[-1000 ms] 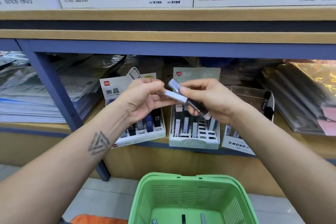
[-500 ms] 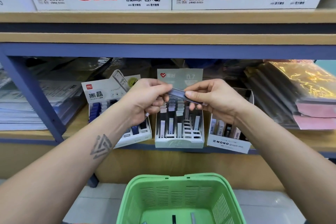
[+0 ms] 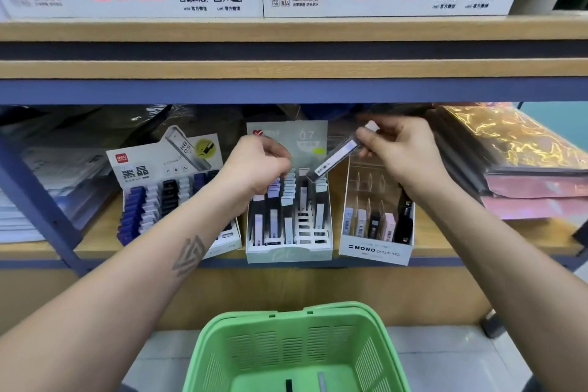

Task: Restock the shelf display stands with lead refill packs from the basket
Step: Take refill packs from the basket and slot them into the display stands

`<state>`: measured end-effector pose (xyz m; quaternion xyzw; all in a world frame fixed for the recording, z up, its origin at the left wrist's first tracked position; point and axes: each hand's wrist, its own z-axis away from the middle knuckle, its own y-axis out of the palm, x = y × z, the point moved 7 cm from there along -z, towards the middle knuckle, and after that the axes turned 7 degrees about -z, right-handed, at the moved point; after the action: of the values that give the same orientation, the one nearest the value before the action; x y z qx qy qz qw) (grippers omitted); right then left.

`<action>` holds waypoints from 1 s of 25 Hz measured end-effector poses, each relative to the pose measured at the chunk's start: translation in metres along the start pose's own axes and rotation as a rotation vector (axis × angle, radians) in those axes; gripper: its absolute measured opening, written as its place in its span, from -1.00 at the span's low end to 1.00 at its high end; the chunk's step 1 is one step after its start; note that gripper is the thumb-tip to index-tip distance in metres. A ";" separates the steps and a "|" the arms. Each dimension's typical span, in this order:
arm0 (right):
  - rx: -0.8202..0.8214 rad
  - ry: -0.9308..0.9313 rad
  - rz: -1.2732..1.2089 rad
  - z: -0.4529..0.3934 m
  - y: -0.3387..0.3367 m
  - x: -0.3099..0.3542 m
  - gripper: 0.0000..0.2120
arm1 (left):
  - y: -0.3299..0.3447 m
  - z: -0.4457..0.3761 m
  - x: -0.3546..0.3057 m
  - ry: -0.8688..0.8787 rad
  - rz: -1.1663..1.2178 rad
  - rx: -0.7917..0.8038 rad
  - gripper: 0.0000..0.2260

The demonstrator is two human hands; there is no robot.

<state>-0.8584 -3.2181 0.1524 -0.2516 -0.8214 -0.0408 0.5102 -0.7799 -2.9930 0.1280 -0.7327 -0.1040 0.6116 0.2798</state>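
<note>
Head view: hands now parted; our right hand (image 3: 402,154) alone pinches the refill pack (image 3: 339,153), left hand (image 3: 257,169) curled, contents unclear, over middle stand (image 3: 288,253); slotting seems next.

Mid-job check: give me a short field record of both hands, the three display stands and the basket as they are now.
left hand: fingers curled over packs in the middle stand's left columns
right hand: pinches a lead refill pack, tilted above the middle stand
middle stand: 0.7 card, partly filled, several slots bare
left stand: blue, white and black packs
MONO stand: one front row of packs
green basket: a few packs on its floor
</note>
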 end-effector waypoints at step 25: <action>0.297 -0.100 0.495 -0.001 0.086 -0.018 -0.90 | 0.025 -0.013 0.011 0.429 -0.764 0.079 -0.82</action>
<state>-0.8125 -3.1506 0.1213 -0.3687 -0.7560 0.2181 0.4949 -0.7700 -3.0119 0.1068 -0.7408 -0.2835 0.3015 0.5291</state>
